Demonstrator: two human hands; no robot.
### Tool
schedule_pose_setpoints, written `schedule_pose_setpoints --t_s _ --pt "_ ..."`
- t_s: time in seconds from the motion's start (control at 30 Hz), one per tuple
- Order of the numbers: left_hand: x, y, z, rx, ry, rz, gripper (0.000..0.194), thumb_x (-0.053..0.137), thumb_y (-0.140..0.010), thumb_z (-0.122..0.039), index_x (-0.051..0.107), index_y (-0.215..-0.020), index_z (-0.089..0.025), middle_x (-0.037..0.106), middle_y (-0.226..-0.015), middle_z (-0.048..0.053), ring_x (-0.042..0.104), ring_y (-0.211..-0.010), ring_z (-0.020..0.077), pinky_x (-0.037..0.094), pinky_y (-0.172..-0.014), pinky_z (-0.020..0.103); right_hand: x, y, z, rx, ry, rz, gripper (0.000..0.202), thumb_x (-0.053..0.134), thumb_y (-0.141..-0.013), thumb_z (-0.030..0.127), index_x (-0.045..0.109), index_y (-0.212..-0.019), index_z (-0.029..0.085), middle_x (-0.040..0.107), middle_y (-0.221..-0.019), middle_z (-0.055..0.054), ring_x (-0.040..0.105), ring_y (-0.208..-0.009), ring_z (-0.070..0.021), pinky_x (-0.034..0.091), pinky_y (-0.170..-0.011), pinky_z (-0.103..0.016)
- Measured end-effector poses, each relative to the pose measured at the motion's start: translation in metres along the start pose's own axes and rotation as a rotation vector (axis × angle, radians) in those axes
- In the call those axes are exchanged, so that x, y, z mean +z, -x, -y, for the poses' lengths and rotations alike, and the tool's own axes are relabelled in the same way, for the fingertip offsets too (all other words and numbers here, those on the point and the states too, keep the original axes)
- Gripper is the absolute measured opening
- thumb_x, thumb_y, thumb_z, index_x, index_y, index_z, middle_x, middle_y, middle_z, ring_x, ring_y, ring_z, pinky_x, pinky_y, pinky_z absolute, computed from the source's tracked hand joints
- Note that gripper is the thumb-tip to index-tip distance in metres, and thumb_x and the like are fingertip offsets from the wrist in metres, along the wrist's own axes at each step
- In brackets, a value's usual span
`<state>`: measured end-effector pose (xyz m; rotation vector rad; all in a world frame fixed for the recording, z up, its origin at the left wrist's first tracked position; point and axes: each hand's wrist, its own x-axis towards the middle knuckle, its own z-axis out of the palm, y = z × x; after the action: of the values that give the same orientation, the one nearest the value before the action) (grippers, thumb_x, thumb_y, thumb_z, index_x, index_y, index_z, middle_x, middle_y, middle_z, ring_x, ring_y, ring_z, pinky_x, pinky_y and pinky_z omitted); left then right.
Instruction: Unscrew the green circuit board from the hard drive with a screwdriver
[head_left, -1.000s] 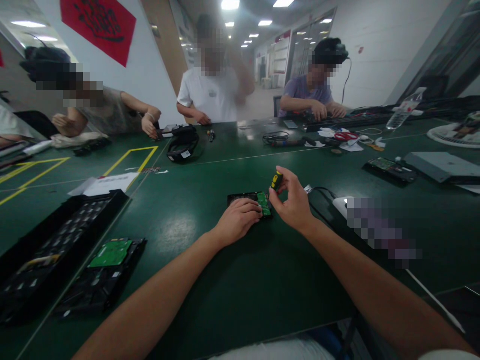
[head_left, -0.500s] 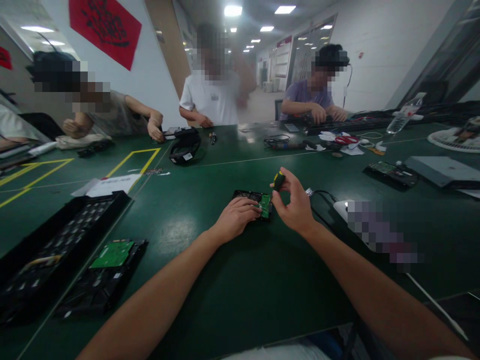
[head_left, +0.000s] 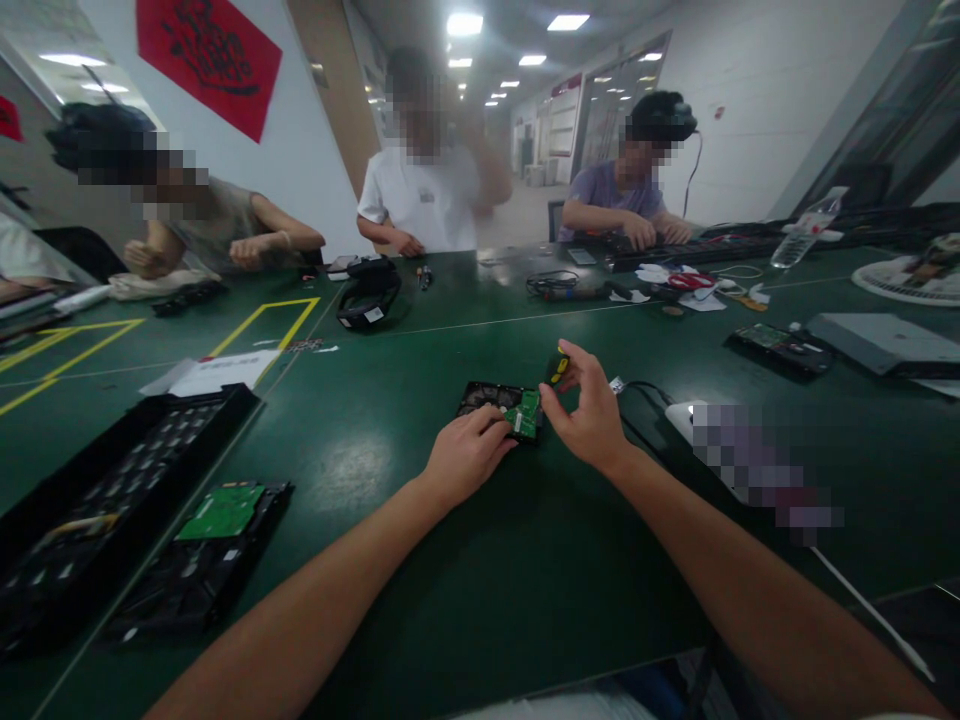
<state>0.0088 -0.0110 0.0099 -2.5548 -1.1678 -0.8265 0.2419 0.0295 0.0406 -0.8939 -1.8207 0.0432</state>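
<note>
A black hard drive (head_left: pixel 489 393) with a green circuit board (head_left: pixel 529 412) lies on the green table straight ahead of me. My left hand (head_left: pixel 471 440) grips its near side, fingers curled over the top by the board and the thumb low at the front edge. In my right hand (head_left: pixel 581 400) is a screwdriver (head_left: pixel 557 366) with a black and yellow handle, pinched between thumb and fingers over the drive's right end. Its shaft and tip are hard to make out.
To the left lie another hard drive (head_left: pixel 221 512) in a black caddy and a long black tray (head_left: pixel 112 490). A power strip (head_left: pixel 682 415) with its cable sits right of my right hand. A third drive (head_left: pixel 780 348) is farther right. Several people work across the table.
My left hand's fingers have drawn back and bunched up, uncovering more of the drive. The screwdriver handle has tilted slightly. Across the table at left, a person's hand has pulled back.
</note>
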Motion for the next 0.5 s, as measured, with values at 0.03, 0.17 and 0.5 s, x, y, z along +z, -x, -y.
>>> schedule_pose_setpoints --t_s 0.03,0.17,0.5 --pt "-0.001 0.000 -0.005 -0.009 -0.010 0.028 0.020 0.057 -0.105 -0.033 0.069 -0.115 -0.020 0.069 -0.117 0.009 0.069 -0.093 0.0203 0.058 -0.077 0.033 0.000 0.000 0.000 0.001 -0.008 0.003 0.067 0.064 -0.097 0.029 0.036 -0.157 0.033 0.059 -0.131 -0.012 0.066 -0.092 -0.0244 0.066 -0.083 -0.050" --pt "-0.001 0.000 -0.027 -0.045 -0.066 0.098 0.026 0.053 -0.105 -0.032 0.064 -0.126 -0.020 0.065 -0.123 0.012 0.070 -0.089 0.0217 0.058 -0.069 0.032 0.000 0.001 0.001 0.001 -0.017 0.001 0.067 0.063 -0.097 0.027 0.035 -0.157 0.032 0.059 -0.131 -0.012 0.066 -0.093 -0.0243 0.066 -0.084 -0.049" --pt "0.005 0.007 -0.055 -0.165 -0.113 0.122 0.062 0.062 -0.099 -0.050 0.045 -0.152 -0.022 0.043 -0.157 0.026 0.073 -0.097 0.0328 0.058 -0.076 0.043 0.000 0.001 0.000 0.004 -0.020 0.003 0.067 0.064 -0.097 0.029 0.035 -0.157 0.035 0.060 -0.133 -0.011 0.067 -0.093 -0.0245 0.066 -0.083 -0.049"
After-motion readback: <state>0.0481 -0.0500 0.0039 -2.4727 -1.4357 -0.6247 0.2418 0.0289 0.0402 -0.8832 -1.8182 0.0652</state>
